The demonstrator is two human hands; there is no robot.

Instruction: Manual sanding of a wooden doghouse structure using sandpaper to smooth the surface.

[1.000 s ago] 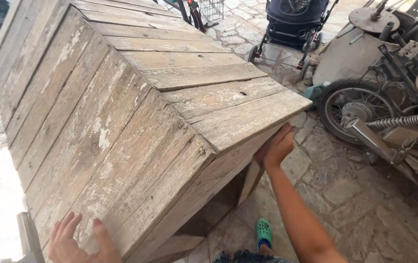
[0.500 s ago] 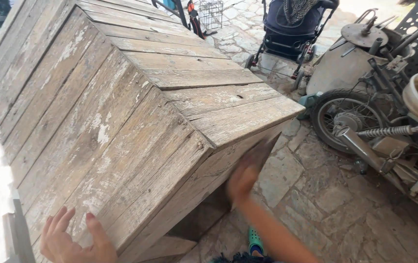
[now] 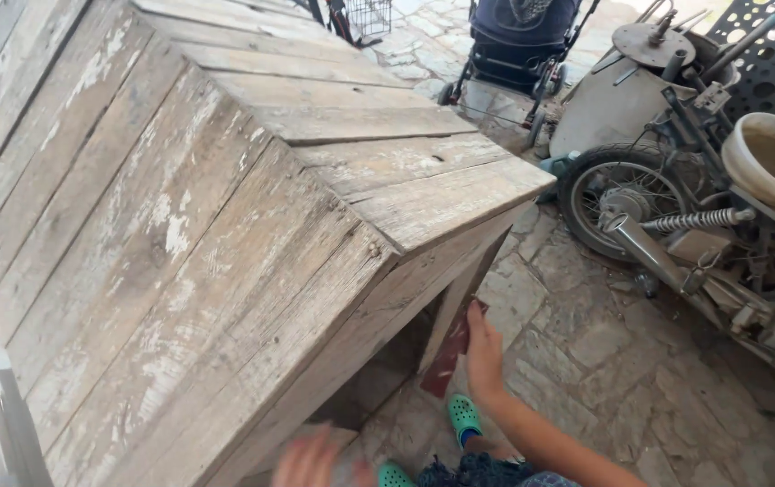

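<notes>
The right hand lies flat against a dark reddish sheet, apparently sandpaper, pressing it onto the leg of the big weathered wooden table — fingers extended upward along the leg, palm holding the sheet to the wood rather than pinching it. The sheet pokes out just below and to the left of the hand, low on the leg near the stone paving. The left hand is blurred at the bottom of the view, below and well left of the right one, near the table's lower edge; whether it is spread or curled, or touching the wood, cannot be told.

Above the right hand the slanted plank top overhangs. Directly below it are green clogs. Well off to its right stands a dusty motorbike, with a pale bucket resting on it; farther up, beyond the table corner, a dark stroller.

To rub the leg well, I would judge — keep the palm flat so pressure spreads evenly, stroke along the grain, and steady the table with the free hand so it doesn't rock.
</notes>
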